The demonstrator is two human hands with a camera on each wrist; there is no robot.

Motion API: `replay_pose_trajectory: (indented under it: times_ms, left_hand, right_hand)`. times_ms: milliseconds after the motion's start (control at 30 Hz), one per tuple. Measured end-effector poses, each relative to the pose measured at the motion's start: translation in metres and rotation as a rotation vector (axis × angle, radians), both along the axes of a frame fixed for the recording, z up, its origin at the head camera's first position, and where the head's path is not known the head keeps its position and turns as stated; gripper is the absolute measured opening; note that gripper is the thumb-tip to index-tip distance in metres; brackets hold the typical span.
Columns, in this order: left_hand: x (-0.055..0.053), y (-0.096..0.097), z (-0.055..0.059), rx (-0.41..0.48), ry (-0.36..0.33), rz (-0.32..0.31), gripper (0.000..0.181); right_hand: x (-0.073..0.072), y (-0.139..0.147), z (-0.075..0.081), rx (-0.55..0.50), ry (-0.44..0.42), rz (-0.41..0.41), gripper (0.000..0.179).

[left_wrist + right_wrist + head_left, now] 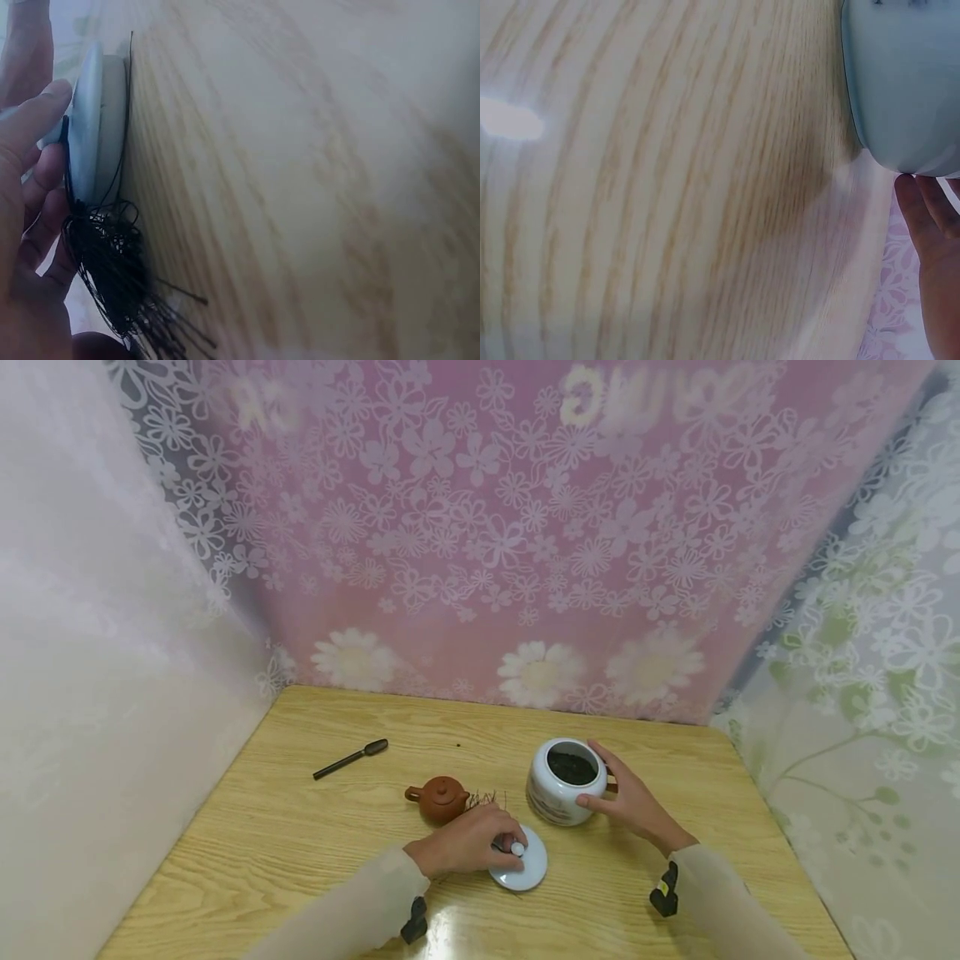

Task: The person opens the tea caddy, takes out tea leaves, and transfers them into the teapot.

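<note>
My left hand [472, 841] pinches the knob of a white round lid [534, 865] low over the table, left of and nearer than the jar. In the left wrist view the lid [88, 127] stands edge-on, and a dark tassel [112, 262] hangs from a cord by the knob. My right hand [630, 802] grips the side of a white porcelain jar [551, 793], thumb in front and fingers behind. The jar stands uncovered with dark contents [572, 767] inside; they look like loose leaves. In the right wrist view, fingertips [906, 187] touch the jar [907, 82].
A small red-brown clay teapot [441, 802], lidded, stands just beyond my left hand. Farther left lies a dark scoop [375, 747] with a long handle. The wooden table [300, 843] meets patterned walls at its back, left and right. A tiny dark speck [458, 745] lies behind the teapot.
</note>
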State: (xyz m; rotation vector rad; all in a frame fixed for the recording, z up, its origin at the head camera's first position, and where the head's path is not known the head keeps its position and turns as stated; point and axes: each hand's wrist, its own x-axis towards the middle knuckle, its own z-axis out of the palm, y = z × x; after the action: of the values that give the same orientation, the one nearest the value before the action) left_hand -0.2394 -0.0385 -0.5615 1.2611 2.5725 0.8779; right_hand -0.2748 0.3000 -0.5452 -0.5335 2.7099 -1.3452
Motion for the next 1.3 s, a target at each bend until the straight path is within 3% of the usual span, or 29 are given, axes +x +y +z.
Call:
replay_pose_trajectory:
  times_ms: [433,633,1033,1300]
  left_hand:
    - [-0.001,0.000,-0.006,0.027,0.066,-0.029,0.016]
    - [-0.007,-0.005,-0.004,0.106,0.064,-0.014,0.020]
    - [-0.026,-0.012,0.036,0.216,0.128,0.075,0.023]
    - [-0.039,-0.003,0.065,0.227,0.239,0.113,0.020]
  right_hand:
    - [0.000,0.000,-0.002,-0.006,-0.004,-0.005,0.104]
    - [0.000,0.002,-0.002,0.003,0.002,-0.004,0.104]
    - [0.001,0.002,0.000,0.008,-0.006,-0.020,0.104]
    - [0.001,0.002,0.000,-0.019,-0.032,-0.007,0.103]
